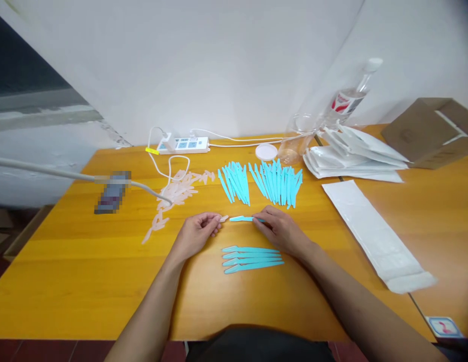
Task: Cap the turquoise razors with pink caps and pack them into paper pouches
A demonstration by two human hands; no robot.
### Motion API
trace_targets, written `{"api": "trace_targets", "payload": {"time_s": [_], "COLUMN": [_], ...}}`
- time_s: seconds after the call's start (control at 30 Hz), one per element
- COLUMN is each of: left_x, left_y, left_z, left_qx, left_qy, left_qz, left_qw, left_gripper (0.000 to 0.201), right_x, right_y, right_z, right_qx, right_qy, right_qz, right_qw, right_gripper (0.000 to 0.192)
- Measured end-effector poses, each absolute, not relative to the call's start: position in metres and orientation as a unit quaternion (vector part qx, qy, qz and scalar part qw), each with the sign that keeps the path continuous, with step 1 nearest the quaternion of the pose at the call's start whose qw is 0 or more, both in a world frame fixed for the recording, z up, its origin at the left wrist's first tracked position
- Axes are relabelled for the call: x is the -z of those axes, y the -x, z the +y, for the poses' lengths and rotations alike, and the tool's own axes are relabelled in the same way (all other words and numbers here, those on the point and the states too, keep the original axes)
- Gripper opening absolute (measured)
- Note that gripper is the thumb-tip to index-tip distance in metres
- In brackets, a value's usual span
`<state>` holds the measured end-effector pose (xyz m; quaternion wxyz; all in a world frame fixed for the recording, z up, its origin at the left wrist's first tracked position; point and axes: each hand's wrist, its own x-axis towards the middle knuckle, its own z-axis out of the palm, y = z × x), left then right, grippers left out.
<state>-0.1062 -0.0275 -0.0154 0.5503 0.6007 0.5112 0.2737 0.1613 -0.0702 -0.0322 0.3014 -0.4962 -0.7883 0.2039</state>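
My left hand [199, 230] pinches a small translucent blade cap [224, 218] between thumb and fingers. Facing it, a light-blue eyebrow razor [241, 218] is held level in my right hand [277, 227], its blade end pointing left. Cap and razor are a short gap apart. Nearer to me, several blue razors [252, 255] lie side by side in a row, with what look like clear caps over their left ends. Behind my hands are two fanned groups of razors, a left one [236, 182] and a right one [277, 183]. Loose caps [177, 190] lie scattered at the left.
A white power strip [188, 145] with cables sits by the wall. At the right are white padded mailers [355, 156], a flat white pouch [373, 231], a bottle [349, 100] and a cardboard box [426, 133]. A round lid [266, 152] and a clear jar [296, 138] stand behind the razors.
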Motion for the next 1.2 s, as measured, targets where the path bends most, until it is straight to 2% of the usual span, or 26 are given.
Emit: {"api": "trace_targets", "payload": {"time_s": [0.27, 0.43, 0.6, 0.63, 0.77, 0.9, 1.07, 1.2], "left_x": [0.017, 0.008, 0.002, 0.001, 0.003, 0.013, 0.016, 0.008], "left_y": [0.088, 0.09, 0.102, 0.102, 0.091, 0.079, 0.08, 0.093], "left_z": [-0.04, -0.045, -0.043, -0.044, -0.06, -0.081, -0.098, -0.096], "left_qx": [-0.235, -0.189, -0.191, -0.191, -0.129, -0.066, -0.053, -0.081], "left_qy": [-0.661, -0.789, -0.846, -0.853, -0.914, -0.949, -0.954, -0.946], "left_qz": [0.489, 0.415, 0.365, 0.361, 0.294, 0.228, 0.223, 0.243], "left_qw": [0.518, 0.412, 0.339, 0.325, 0.248, 0.206, 0.192, 0.2], "left_gripper": [0.033, 0.023, 0.021, 0.024, 0.058, 0.056, 0.055, 0.06], "right_x": [0.034, 0.03, 0.02, 0.018, 0.01, 0.004, 0.002, 0.006], "right_y": [-0.155, -0.146, -0.15, -0.153, -0.171, -0.175, -0.157, -0.148], "right_z": [-0.072, -0.077, -0.081, -0.08, -0.065, -0.03, 0.019, 0.04], "right_qx": [-0.214, -0.2, -0.224, -0.223, -0.143, -0.07, -0.062, -0.065], "right_qy": [0.472, 0.461, 0.471, 0.492, 0.619, 0.697, 0.75, 0.772], "right_qz": [-0.8, -0.821, -0.823, -0.811, -0.732, -0.684, -0.651, -0.629], "right_qw": [0.303, 0.271, 0.225, 0.225, 0.245, 0.2, 0.102, 0.057], "right_gripper": [0.024, 0.03, 0.032, 0.033, 0.031, 0.031, 0.036, 0.034]}}
